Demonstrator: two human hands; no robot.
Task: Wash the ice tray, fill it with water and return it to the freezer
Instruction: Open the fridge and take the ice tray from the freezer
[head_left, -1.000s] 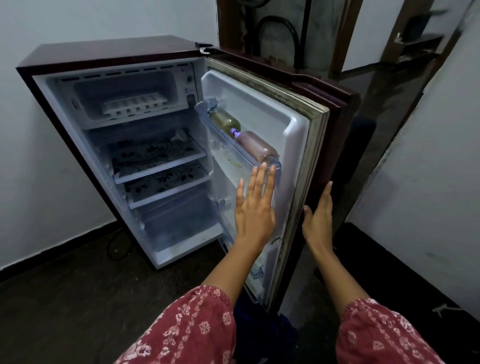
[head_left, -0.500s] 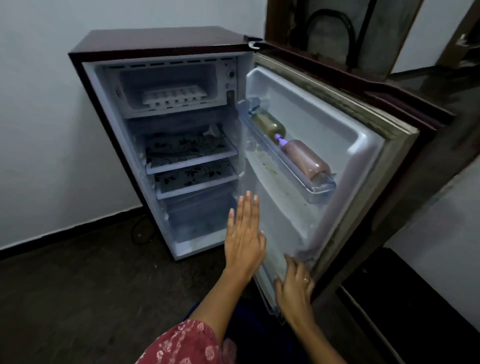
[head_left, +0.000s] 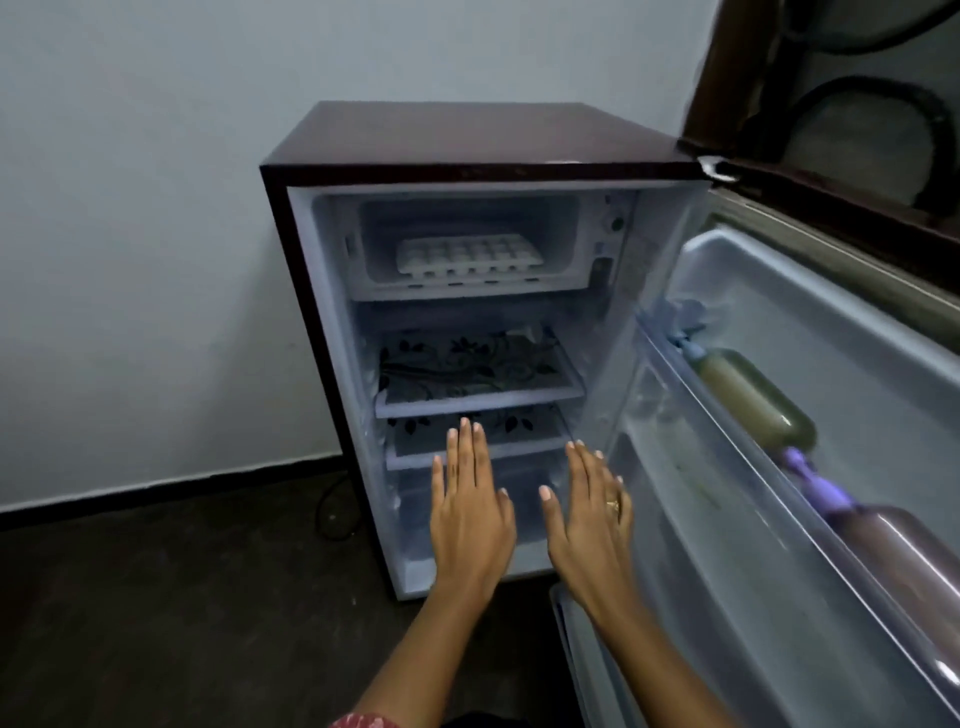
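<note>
A white ice tray (head_left: 469, 255) lies flat in the freezer compartment (head_left: 556, 218) at the top of a small maroon fridge (head_left: 467, 140). The fridge door (head_left: 810, 415) stands wide open to the right. My left hand (head_left: 470, 512) and my right hand (head_left: 589, 519) hover side by side, palms down and fingers spread, in front of the lower shelves. Both hands are empty and well below the ice tray. A ring sits on my right hand.
Two shelves with floral liners (head_left: 475, 364) sit below the freezer. A green bottle (head_left: 756, 400) and a brown bottle (head_left: 904, 566) lie in the door rack. A white wall is at the left, a dark floor (head_left: 156, 597) below, and a power cord (head_left: 332, 514) runs beside the fridge.
The view has swung to face the fridge interior. My right hand has left the door's edge and come level with my left hand in front of the shelves.
</note>
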